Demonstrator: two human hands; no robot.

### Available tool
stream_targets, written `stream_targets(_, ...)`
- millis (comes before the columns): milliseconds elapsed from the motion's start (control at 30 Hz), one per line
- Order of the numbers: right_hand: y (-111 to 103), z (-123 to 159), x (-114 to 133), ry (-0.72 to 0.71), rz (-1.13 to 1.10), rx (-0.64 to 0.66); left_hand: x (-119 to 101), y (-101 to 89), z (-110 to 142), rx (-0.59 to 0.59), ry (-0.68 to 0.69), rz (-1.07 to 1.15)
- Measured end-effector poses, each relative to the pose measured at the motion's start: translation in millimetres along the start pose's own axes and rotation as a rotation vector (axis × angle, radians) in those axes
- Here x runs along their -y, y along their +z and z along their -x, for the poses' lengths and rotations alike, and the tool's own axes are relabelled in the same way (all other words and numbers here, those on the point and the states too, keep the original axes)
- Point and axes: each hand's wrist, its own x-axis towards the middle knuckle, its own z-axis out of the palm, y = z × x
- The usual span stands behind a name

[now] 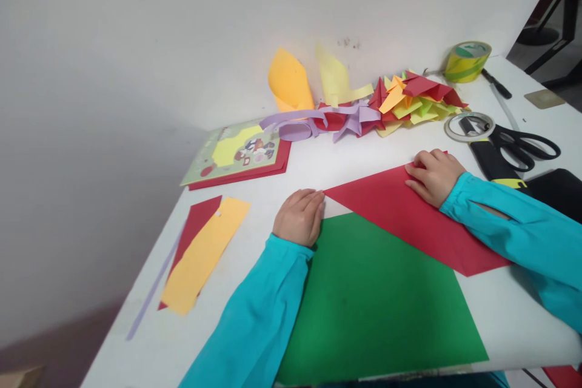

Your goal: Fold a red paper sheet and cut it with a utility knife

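A red sheet of paper (400,209), which looks folded over, lies on the white table with its long slanted edge toward me. At its left corner is my left hand (299,217), fingers bent and pressed together on the tip. My right hand (434,177) grips the upper edge near the far right corner with curled fingers. Partly under the red paper, and nearer to me, lies a flat green sheet of paper (382,303). My left wrist is beside the green sheet's left edge.
Folded paper pieces (409,100) line the wall. Scissors (522,145), a tape ring (470,127), a roll of yellow-green tape (468,62) and a craft knife (496,83) are at right. A paper pack (236,154) and orange scrap (204,254) lie left.
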Motion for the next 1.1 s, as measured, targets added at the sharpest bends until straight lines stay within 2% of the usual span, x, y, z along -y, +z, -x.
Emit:
stream_targets(367, 1, -1, 1, 0.006, -0.001, 0.016, -7, -2.0, -2, -0.002, 0.010, -0.033)
stream_targets(767, 1, -1, 1, 0.006, 0.000, 0.004, -70, -17.1, -14, 0.045, 0.147, 0.053)
stream_targets(1100, -1, -1, 1, 0.014, -0.001, 0.027, -82, -20.9, -18, 0.036, 0.231, -0.016)
